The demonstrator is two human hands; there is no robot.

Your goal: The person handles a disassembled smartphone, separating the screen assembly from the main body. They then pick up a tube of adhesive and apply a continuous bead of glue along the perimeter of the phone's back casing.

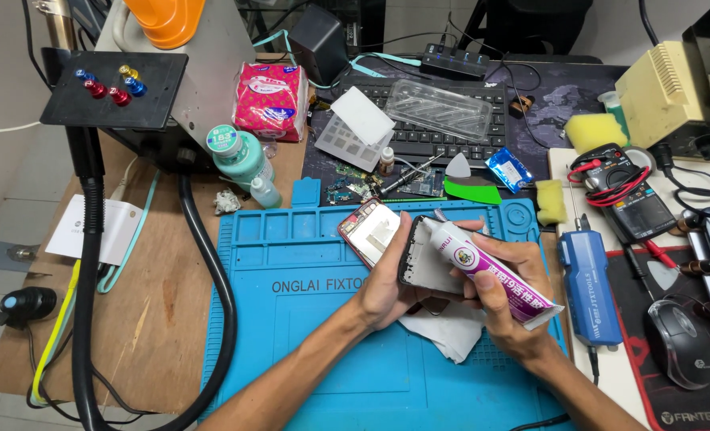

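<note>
Cluttered with tools, the table [155, 319] is carrying a blue silicone repair mat [307, 319] where both hands are working. The left hand [383, 287] is closing its grip around a phone frame [427, 263], holding it tilted above the mat, beside a red-edged phone panel [368, 230]. The right hand [503, 307] is squeezing a white glue tube [491, 275], its nozzle touching the frame's upper edge. A white cloth [451, 331] is lying underneath. Too hard a squeeze would likely be flooding adhesive past the rim; a wobbling frame could be smearing the bead onto fingers.
</note>
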